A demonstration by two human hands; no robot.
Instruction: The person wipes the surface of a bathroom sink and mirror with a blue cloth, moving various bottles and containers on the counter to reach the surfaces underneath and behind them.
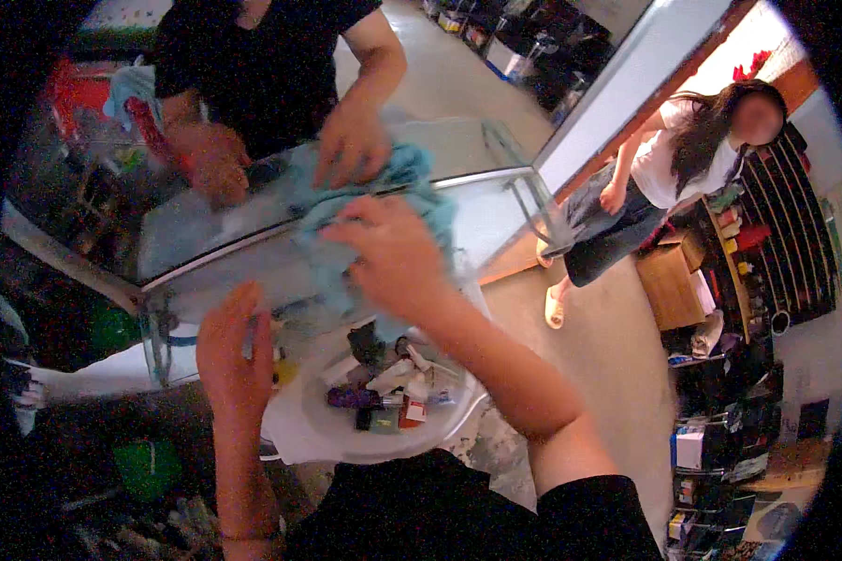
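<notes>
My right hand (395,254) presses a teal cloth (430,201) onto a clear glass shelf (500,220) in front of a mirror. Its fingers are spread and slightly bent over the bunched cloth, which hangs past the shelf's near side. My left hand (234,351) is raised at the shelf's left part, thumb and fingers apart. Slight blur covers it, and nothing held shows in it. Beneath the shelf is a white basin (295,439) with several small things in it: a purple item (353,397), pale crumpled pieces (398,376) and a small red-and-white box (413,412).
The mirror (430,56) reflects my torso, both arms and the cloth. At the right stands another person (669,173) in a white top. Shelving with goods (716,449) and a cardboard box (669,285) line the right side. A green container (148,467) sits low at left.
</notes>
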